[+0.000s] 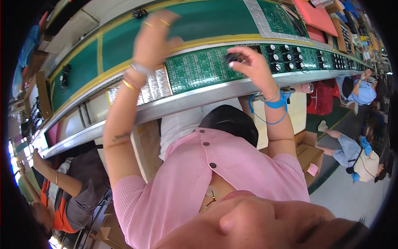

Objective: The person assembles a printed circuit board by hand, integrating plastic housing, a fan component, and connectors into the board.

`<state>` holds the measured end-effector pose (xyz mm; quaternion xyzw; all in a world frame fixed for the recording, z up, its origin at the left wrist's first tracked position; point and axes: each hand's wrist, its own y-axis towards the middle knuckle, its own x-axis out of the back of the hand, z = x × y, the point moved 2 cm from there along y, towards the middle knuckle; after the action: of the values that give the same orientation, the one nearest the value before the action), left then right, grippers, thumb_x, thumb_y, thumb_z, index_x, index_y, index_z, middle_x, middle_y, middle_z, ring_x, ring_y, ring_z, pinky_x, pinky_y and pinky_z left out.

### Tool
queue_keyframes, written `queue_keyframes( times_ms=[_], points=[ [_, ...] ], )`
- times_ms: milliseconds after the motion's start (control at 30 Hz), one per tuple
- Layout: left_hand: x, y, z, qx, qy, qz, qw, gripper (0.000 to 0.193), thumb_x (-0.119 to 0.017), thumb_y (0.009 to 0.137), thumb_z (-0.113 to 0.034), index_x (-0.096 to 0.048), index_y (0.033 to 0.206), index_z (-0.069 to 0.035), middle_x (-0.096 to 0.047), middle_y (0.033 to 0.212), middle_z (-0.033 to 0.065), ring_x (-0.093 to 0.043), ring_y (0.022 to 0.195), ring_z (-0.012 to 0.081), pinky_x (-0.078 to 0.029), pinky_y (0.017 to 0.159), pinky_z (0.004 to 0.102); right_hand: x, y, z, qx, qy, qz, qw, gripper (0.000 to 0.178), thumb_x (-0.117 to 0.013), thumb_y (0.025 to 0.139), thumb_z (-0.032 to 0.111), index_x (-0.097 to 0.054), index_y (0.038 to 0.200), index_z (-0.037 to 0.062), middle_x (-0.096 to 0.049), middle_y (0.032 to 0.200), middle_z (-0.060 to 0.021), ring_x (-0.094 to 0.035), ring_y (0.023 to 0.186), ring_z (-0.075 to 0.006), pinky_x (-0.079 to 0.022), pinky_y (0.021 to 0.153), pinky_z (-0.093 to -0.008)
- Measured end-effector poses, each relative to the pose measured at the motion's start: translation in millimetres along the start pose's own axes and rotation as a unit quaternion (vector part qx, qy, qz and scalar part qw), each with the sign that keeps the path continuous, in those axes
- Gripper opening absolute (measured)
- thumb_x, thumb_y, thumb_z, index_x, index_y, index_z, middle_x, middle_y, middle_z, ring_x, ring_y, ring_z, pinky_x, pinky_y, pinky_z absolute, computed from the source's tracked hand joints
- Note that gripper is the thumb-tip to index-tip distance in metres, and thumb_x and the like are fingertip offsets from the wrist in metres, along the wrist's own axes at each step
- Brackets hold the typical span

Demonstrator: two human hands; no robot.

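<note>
Black component (233,59) is held by our right hand (253,68), fingers closed in a small pinch, over the green circuit board (199,68) on the bench; whether it touches the board, we cannot tell. Our left hand (150,41) is blurred above the far part; its fingers look spread and seem to hold nothing. If the pinch is loose, the component could slip and land crooked. On the right, upright black parts with white tops (286,56) stand near our right hand, so a wide swing could knock them. The loop of the blue wrist strap (277,103) might catch on the near metal rail (199,93). At left, the foil sheet (155,87) borders the board; the far green surface (215,20) gives more room for moving.
</note>
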<state>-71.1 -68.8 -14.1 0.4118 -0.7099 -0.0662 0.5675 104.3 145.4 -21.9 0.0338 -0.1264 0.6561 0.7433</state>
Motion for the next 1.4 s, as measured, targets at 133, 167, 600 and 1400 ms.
queue_keyframes(
  times_ms=[133,167,600,1400],
  points=[
    [9.0,18.8,93.8,0.279,0.213,-0.017,0.936,0.044,-0.075,0.074,-0.030,-0.057,0.104,-0.002,-0.057,0.102,0.0210,-0.055,0.095,0.0401,-0.047,0.084,0.0450,26.0,-0.5,-9.9,-0.052,-0.005,0.011,0.999,0.037,-0.063,0.084,0.002,-0.058,0.120,0.0030,-0.060,0.099,-0.0015,-0.055,0.083,-0.0059,-0.047,0.076,-0.0196],
    [0.6,18.4,108.9,0.302,0.220,-0.013,0.928,0.045,-0.073,0.075,-0.032,-0.056,0.103,-0.002,-0.060,0.099,0.0204,-0.058,0.093,0.0377,-0.048,0.081,0.0436,24.7,3.1,-9.0,-0.022,-0.058,-0.011,0.998,0.035,-0.064,0.083,0.002,-0.059,0.117,0.0030,-0.061,0.095,-0.0024,-0.058,0.081,-0.0074,-0.048,0.072,-0.0206],
    [-38.4,7.2,159.2,0.288,0.043,-0.035,0.956,0.028,-0.069,0.074,-0.014,-0.056,0.096,-0.003,-0.066,0.082,0.0164,-0.065,0.080,0.0329,-0.052,0.072,0.0391,0.2,23.8,5.1,0.118,-0.451,-0.028,0.884,0.032,-0.072,0.074,0.004,-0.064,0.104,0.0055,-0.062,0.086,-0.0087,-0.062,0.072,-0.0204,-0.052,0.066,-0.0290],
    [-56.1,-42.5,4.3,0.350,-0.812,0.048,0.465,0.026,-0.064,0.085,-0.002,-0.055,0.109,-0.005,-0.062,0.097,0.0034,-0.064,0.087,0.0135,-0.053,0.082,0.0249,2.3,51.3,9.7,0.159,-0.568,0.089,0.803,0.027,-0.072,0.077,0.014,-0.066,0.102,0.0054,-0.062,0.085,-0.0095,-0.063,0.070,-0.0234,-0.050,0.064,-0.0313]
  ],
)
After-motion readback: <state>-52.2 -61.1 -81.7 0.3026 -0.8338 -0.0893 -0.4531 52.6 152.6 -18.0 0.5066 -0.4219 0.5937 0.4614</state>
